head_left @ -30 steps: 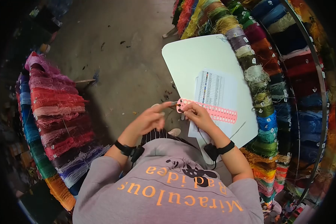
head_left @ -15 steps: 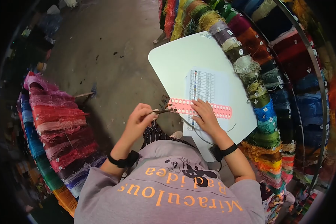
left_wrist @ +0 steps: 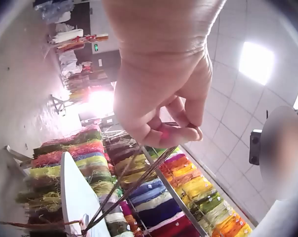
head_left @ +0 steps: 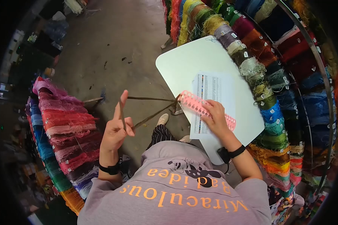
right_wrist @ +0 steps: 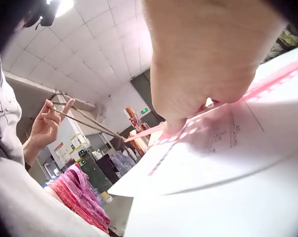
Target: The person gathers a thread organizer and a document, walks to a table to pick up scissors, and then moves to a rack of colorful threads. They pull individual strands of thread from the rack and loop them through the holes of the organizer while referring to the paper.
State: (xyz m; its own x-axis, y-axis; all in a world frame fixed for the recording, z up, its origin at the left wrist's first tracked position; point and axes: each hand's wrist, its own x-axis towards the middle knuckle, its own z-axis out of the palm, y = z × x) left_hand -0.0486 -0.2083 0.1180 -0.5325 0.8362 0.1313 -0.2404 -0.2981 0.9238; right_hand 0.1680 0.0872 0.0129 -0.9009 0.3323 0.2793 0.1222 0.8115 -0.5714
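Observation:
In the head view, the left hand point(head_left: 116, 129) holds a loop of brown thread point(head_left: 152, 98) stretched out, index finger raised and the other fingers curled. The thread runs to the left end of a pink strip with rows of holes point(head_left: 191, 102). Over the strip's middle the right hand point(head_left: 216, 118) grips it, thumb on the near side. The left wrist view shows the left hand point(left_wrist: 158, 89) with strands point(left_wrist: 134, 180) leading down from its fingers. In the right wrist view, the right hand point(right_wrist: 203, 64) hides part of the strip point(right_wrist: 279, 81).
A white table point(head_left: 191, 56) bears a printed sheet point(head_left: 210, 84) partly beneath the strip. Racks of coloured thread stand to the right point(head_left: 259, 90) and left point(head_left: 67, 120). A metal rail point(head_left: 319, 56) curves along the right rack.
The left hand has moved left and away from the strip, spreading the brown thread into a wide loop. The strip has turned, its right end now nearer the body, with the right hand still at it.

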